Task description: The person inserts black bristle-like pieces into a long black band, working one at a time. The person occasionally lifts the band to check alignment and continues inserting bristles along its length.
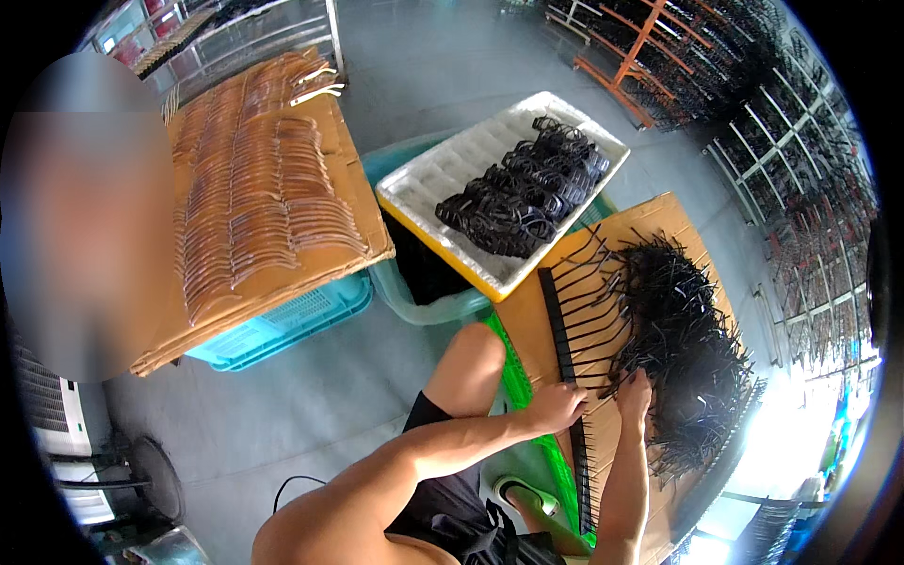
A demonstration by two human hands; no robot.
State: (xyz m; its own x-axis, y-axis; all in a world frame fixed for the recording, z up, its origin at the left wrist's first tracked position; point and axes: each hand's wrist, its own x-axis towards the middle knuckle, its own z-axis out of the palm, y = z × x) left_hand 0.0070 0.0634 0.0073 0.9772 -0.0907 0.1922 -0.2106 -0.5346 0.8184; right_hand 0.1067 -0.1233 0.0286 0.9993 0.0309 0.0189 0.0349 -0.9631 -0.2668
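On brown cardboard lies a long black bar [558, 325] with small pins along one side. Several thin black eyeglass temples [600, 337] stick out from its far stretch in a row; the near stretch bears only bare pins. Over the middle of the bar is my left hand [556, 408], its fingers closed; whatever they grip is hidden. My right hand [635, 395] pinches a black eyeglass temple beside the row, at the edge of a large loose pile of black temples [673, 311].
A white foam tray [414, 184] with black eyeglass fronts [523, 193] rests on a teal tub [414, 306]. To the left, brown translucent temples [254, 207] lie in rows on cardboard [348, 160] above a blue basket [292, 325]. Loaded racks [782, 151] stand at right. A blurred area covers the left edge.
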